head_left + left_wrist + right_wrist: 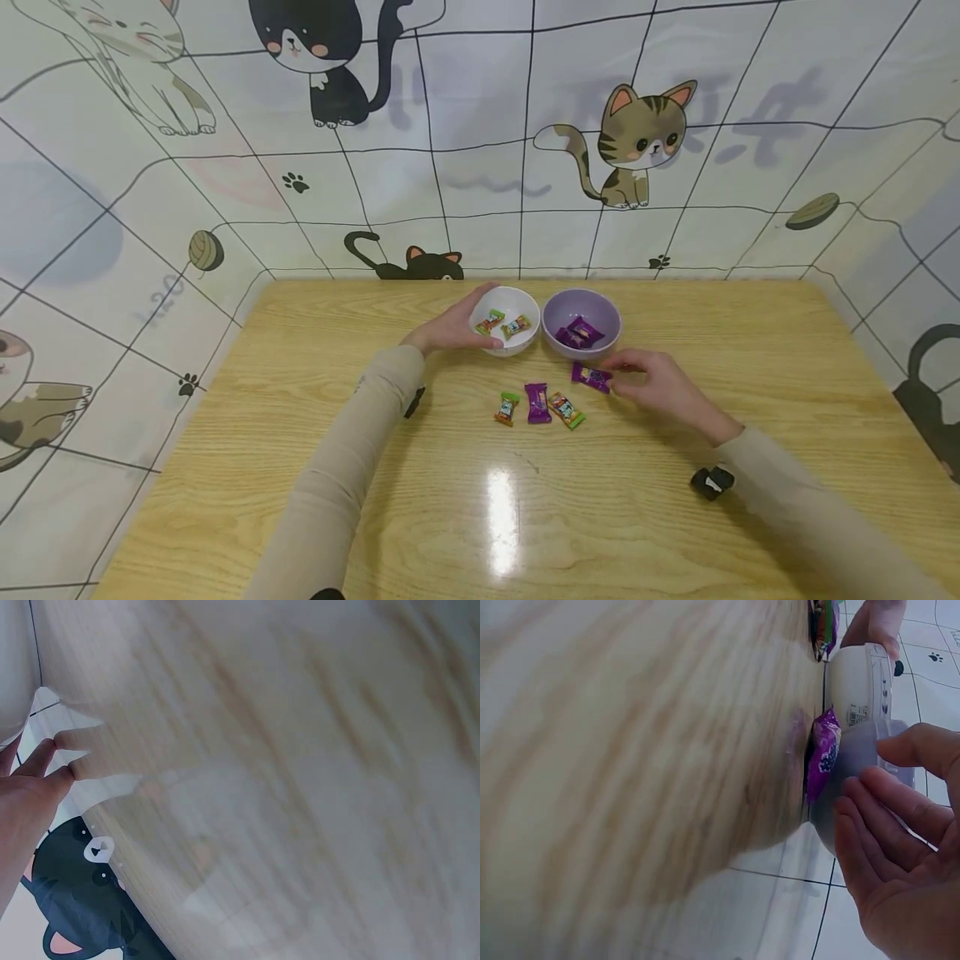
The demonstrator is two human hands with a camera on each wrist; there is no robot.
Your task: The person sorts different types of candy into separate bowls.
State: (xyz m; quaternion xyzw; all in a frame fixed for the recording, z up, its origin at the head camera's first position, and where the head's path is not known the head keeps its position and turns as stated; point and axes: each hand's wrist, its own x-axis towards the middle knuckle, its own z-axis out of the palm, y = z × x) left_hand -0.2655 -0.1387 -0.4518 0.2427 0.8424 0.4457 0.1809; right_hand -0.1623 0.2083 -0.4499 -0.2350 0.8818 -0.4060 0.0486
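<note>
Lying on the wooden table just at the fingertips of the right hand, a purple candy sits in front of the purple bowl. From the head view I cannot tell whether the fingers pinch the wrapper or only touch it. The right wrist view shows the same candy standing clear of the fingers, which are loosely bent and hold nothing, with the purple bowl just beyond them; much of that picture is blurred tabletop.

To the left, the left hand cups the side of the white bowl, thumb near the rim. The left wrist view is smeared and shows only fingertips against a pale curve at the picture's edge, so the grip is hard to make out there.

Inside the white bowl lie two orange-and-green candies; the purple bowl holds purple candies. Nearer the person than the fingers, three more candies lie in a row, orange, purple, orange. A small black object rests beside the right sleeve.
</note>
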